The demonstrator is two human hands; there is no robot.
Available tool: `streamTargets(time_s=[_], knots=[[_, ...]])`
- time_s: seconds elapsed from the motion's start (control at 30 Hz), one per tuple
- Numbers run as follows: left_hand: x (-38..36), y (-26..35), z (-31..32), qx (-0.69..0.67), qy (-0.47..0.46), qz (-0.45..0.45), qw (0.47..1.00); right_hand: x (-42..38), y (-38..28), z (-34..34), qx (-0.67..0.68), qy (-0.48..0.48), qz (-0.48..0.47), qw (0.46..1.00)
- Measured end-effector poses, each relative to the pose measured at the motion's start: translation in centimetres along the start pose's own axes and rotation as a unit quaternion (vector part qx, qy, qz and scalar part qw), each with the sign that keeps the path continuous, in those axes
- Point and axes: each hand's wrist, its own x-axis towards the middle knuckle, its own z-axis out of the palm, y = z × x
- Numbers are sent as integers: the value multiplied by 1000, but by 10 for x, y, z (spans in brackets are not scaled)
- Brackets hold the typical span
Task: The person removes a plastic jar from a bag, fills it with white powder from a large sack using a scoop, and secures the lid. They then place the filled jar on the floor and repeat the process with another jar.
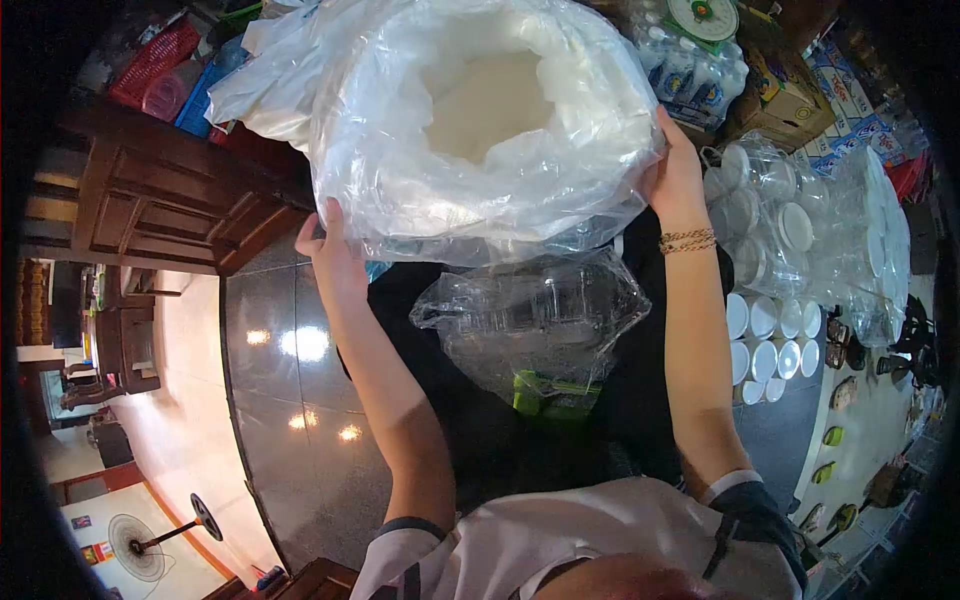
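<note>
A large clear plastic bag (400,205) with its mouth spread wide lies across the top middle. Pale, off-white contents (490,105) show through the round opening; their kind cannot be told. My left hand (338,250) grips the bag's lower left edge, some of its fingers hidden by plastic. On the right side, my right hand (682,170) holds the bag's edge, its fingers partly behind the film. Below the bag, between my legs, is a crumpled clear plastic bag (535,320) with a bright green object (555,395) under its lower end.
To the right are bagged clear jars with white lids (795,227) and rows of white-lidded jars (765,350). Wrapped bottles (690,75), a dial scale (703,18) and a cardboard box (785,95) stand top right. Wooden furniture (170,195) and baskets (155,65) are left.
</note>
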Motion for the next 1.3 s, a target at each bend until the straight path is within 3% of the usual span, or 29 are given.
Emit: streamTargets(time_s=[0.03, 0.07, 0.13, 0.23, 0.33, 0.43, 0.53, 0.73, 0.93, 1.0, 1.07, 1.13, 1.23, 1.3], knots=[[-3, 1, 3, 9, 32, 19, 999, -2, 0, 3, 5, 9, -9, 1000], [3, -4, -1, 136, 77, 103, 982, -1, 0, 3, 10, 6, -7, 1000], [17, -18, -13, 376, 162, 258, 875, 1, 1, 2, 18, -3, 1, 1000], [10, -7, -18, 390, 100, 279, 872, -8, 3, 14, 3, 33, -27, 999], [3, -5, -15, 260, 91, 174, 945, -12, 8, 14, 29, 10, -42, 999], [3, -4, -18, 264, 76, 193, 942, -16, 10, 17, 43, 8, -63, 997], [-1, -2, -13, 133, 66, 146, 978, -13, 12, 11, 39, -2, -57, 998], [10, -14, -21, 97, 65, 81, 990, -20, 11, 19, 28, 31, -33, 999], [14, -15, -26, -24, 28, 53, 998, -18, 14, 10, -23, 40, -24, 999], [19, -17, -29, -45, 17, 43, 998, 9, 26, -36, -234, -55, -116, 964], [25, -22, -35, -80, -8, 25, 996, 13, 26, -45, -303, -98, -136, 938], [33, -29, -43, -126, -46, 1, 991, 14, 27, -44, -233, -93, -90, 964], [40, -33, -45, -228, -90, -68, 967, -7, 17, -6, -10, 30, 38, 999], [38, -28, -34, -227, -56, -88, 968, -5, 17, -6, -15, 14, 24, 999]])
